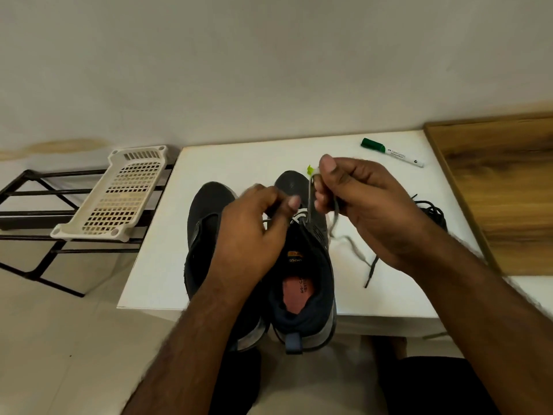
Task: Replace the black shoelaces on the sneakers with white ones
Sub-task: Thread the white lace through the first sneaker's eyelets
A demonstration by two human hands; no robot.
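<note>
Above the sneaker (302, 265), both hands (359, 202) pinch white lace (311, 199).

Two bare forearms, no sleeves in view, visible hair along both. Left hand (254, 232) and right hand (368, 205) bare: no rings, watch or gloves. Short trimmed nails on the fingers (294, 202). Black garment over the lap at bottom edge.

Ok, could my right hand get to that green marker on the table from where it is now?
Probably yes. The green marker lies in the open on the white table, just beyond the right hand, with nothing between them. But that hand is pinching the white lace, so it would need to let go first.
</note>
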